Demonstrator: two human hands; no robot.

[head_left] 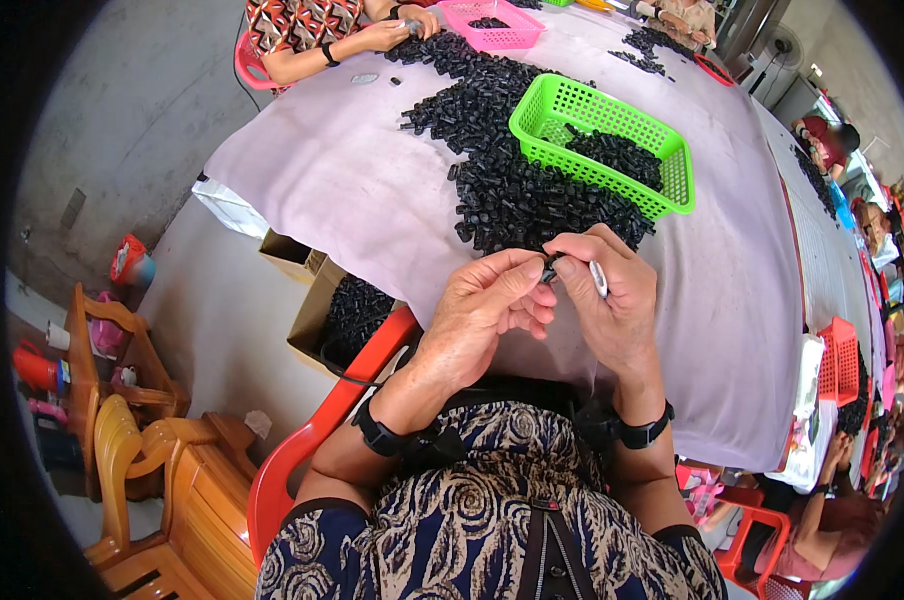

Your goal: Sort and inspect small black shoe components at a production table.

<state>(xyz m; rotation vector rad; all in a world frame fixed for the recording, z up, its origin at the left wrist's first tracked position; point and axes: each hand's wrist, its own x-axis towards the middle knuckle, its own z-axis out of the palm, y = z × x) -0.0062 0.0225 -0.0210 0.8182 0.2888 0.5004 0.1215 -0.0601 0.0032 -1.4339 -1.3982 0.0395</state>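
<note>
My left hand (pixel 487 312) and my right hand (pixel 612 290) meet above the near edge of the table. Between their fingertips is a small black part (pixel 550 268), pinched from both sides. A slim silver-white tool (pixel 599 278) sticks out between the fingers of my right hand; its working end is hidden. Just beyond my hands spreads a pile of small black parts (pixel 537 205). Behind it, partly on the pile, stands a bright green perforated basket (pixel 672 200) with more black parts in its right half.
A pink basket (pixel 517 38) stands at the far side, near a co-worker's hands (pixel 402 30). Left of my red chair (pixel 272 500), a cardboard box (pixel 312 315) holds black parts. Wooden chairs (pixel 187 490) stand at lower left. More people sit along the right.
</note>
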